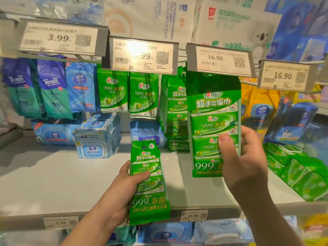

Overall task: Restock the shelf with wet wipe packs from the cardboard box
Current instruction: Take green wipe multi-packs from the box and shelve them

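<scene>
My hands each pinch 1 green wet-wipe pack: right hand (246, 157) at peg (213, 121), left hand (124, 189) waiting (149, 181) | soft, light film; hold mid-body.

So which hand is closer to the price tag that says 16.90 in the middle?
Right. The right hand holds a green pack raised just under that 16.90 tag. The left hand holds another green pack lower down, off to the tag's left.

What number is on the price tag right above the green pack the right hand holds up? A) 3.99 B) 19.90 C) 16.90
C: the price tag directly over the green wet wipe pack raised by the right hand reads 16.90.
</scene>
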The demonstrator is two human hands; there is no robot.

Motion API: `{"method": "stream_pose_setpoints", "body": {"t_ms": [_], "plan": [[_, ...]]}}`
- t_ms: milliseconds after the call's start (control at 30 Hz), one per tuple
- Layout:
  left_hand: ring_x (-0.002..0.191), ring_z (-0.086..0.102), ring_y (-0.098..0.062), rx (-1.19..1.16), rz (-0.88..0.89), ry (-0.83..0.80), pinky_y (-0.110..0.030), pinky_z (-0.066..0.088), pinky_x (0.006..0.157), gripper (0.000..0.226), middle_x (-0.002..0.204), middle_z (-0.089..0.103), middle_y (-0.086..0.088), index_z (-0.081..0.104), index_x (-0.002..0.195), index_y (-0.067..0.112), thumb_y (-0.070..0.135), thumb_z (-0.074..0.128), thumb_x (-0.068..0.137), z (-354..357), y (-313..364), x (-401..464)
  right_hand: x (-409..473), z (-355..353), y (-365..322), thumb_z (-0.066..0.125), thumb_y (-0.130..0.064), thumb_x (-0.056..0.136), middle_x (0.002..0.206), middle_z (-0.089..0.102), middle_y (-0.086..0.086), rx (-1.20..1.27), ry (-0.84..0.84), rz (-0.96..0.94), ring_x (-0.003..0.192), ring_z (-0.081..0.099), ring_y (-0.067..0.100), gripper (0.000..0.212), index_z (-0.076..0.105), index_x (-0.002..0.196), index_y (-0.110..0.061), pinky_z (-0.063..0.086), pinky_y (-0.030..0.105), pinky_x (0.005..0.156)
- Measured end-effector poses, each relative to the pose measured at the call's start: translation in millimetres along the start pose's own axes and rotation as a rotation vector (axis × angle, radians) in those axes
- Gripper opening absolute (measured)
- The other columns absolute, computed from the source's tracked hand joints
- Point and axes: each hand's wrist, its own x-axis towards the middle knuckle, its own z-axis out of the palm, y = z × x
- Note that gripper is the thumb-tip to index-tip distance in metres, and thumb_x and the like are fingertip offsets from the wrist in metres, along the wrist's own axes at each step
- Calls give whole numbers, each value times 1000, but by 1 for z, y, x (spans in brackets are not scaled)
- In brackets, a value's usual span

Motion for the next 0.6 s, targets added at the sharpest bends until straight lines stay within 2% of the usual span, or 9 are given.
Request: {"method": "stream_pose_setpoints", "body": {"t_ms": [167,300,400,467,533,600], "plan": [[90,76,-41,-8,-7,5,-54,59,83,41,103,78,-19,53,129,24,2,64,96,-1,0,0,6,8,11,62,-16,98,86,75,-12,-21,-10,29,74,72,1,17,61,114,-11,53,15,56],[91,76,-42,-23,-8,5,-54,60,82,41,104,77,-20,53,128,24,2,64,96,-4,0,0,3,13,21,64,-21,99,93,76,-3,13,-34,100,81,74,9,21,61,118,-12,56,20,58],[90,76,-42,-25,-6,10,-53,61,80,38,104,77,-20,55,126,22,2,64,95,-5,0,0,0,14,32,69,-39,94,93,77,-1,27,-126,170,79,74,11,22,64,109,-22,58,26,61],[88,76,-42,-29,1,17,-52,61,79,39,104,77,-20,56,126,22,1,64,95,-6,1,0,-3,16,40,68,-42,91,86,73,9,-44,-190,204,67,67,16,20,65,100,-24,55,31,56],[87,76,-41,-36,5,21,-50,61,78,39,103,77,-20,55,127,22,1,64,95,-8,2,0,-3,19,49,63,-38,96,83,72,13,-58,-212,226,62,62,22,19,63,99,-20,53,38,53],[86,76,-40,-41,12,22,-48,61,76,40,103,78,-19,55,127,22,0,64,95,-9,4,0,-1,22,54,57,-25,103,89,75,5,-25,-188,225,65,66,21,10,62,103,-16,56,37,54]]}}
